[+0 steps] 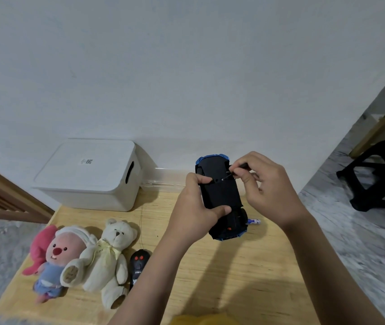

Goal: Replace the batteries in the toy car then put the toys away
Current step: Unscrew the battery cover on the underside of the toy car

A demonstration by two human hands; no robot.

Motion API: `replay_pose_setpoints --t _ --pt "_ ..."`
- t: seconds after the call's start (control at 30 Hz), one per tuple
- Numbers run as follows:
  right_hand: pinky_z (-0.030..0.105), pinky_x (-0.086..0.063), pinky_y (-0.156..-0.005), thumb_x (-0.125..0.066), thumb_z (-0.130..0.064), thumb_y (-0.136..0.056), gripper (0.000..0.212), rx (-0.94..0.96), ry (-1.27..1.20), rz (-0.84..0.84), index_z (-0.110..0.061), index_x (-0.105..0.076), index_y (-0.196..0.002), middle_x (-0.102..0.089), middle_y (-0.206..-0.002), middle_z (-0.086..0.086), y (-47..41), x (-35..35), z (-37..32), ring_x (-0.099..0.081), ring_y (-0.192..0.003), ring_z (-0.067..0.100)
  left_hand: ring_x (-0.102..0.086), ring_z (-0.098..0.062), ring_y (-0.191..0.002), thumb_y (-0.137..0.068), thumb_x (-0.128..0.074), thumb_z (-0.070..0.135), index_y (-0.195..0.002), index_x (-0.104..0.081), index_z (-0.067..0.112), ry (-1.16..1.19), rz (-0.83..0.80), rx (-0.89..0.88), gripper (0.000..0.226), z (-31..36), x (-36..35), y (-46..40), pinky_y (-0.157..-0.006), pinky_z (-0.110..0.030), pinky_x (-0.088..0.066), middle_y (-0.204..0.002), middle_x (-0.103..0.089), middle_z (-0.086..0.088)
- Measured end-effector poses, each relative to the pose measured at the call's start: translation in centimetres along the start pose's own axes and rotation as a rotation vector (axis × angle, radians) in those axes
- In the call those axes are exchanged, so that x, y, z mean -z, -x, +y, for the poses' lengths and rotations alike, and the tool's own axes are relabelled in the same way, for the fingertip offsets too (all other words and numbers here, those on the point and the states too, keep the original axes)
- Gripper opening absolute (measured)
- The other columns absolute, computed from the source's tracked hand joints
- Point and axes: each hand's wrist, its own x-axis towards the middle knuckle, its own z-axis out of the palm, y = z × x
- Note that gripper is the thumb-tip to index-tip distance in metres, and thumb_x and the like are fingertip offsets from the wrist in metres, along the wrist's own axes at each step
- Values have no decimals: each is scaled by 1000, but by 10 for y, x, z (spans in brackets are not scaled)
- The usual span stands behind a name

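Head view: a toy car (220, 191) is held upside down above a wooden table (233, 277), its black underside turned up toward the camera and a blue body edge showing at its far end. The car is gripped along one side by the left hand (196, 207), thumb laid across the underside and fingers curled around the body. A small dark screwdriver (238, 170) is pinched in the closed fingers of the right hand (268, 186), and its thin tip is set against a screw point near the middle of the car's underside.

Judged from this, the battery cover is being unscrewed or fastened; which of the two cannot be told, since the cover looks to be in place. The next move calls for the tip to be kept seated squarely in the screw while the car is held firm.

Just beyond the car's near end, a small battery (254, 221) lies on the table. Nearer than the car and to its left, a black remote (138, 266) lies on the table beside a cream teddy bear (109, 256) and a pink plush toy (55, 256). Farther left of the car, by the wall, a closed white storage box (88, 177) is seen, likely meant for the toys.
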Motion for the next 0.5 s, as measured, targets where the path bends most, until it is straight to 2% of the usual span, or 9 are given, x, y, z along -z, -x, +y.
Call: replay_pose_setpoints --t 0.07,0.17,0.27,0.37,0.43,0.5 --pt "26 -51 -69 -56 -1 -91 12 17 5 24 -8 -66 -88 -63 -86 1 0 0 -1 -63 -82 19 -47 24 -84 -69 -83 24 -103 -37 33 -9 -1 -3 57 2 2 1 -62 -12 -47 -93 -52 23" --pt "22 -53 -67 -60 -2 -89 12 10 -55 117 -10 -69 -88 -63 -86 0 2 -4 -4 -61 -82 13 -51 17 -85 -69 -83 25 -103 -37 34 -1 13 -4 57 5 4 3 -70 -26 -53 -94 -51 24" --pt "19 -54 -70 -62 -6 -88 21 -17 -132 203 -18 -70 -104 -62 -89 -5 3 -9 -7 -61 -83 7 -56 6 -85 -69 -83 25 -102 -37 36 18 24 -11 58 9 5 3 -70 -29 -55 -94 -52 23" --pt "21 -55 -71 -65 -4 -86 33 -12 -183 296 -23 -64 -113 -61 -80 -2 1 -12 -10 -62 -74 10 -62 -9 -86 -70 -82 23 -102 -37 36 47 3 -9 58 11 6 4 -71 -35 -56 -96 -51 23" --pt "24 -56 -70 -69 -3 -83 38 -16 -222 367 -28 -60 -109 -61 -74 -4 0 -12 -12 -63 -67 14 -65 -17 -86 -73 -80 19 -102 -36 38 74 -33 -3 56 12 7 5 -71 -39 -58 -99 -50 20" --pt "28 -56 -68 -72 -4 -81 33 15 -191 410 -27 -61 -101 -63 -75 -10 -2 -11 -13 -64 -65 14 -68 -17 -80 -78 -75 14 -99 -36 42 108 -78 3 53 12 7 5 -68 -39 -59 -101 -51 15"
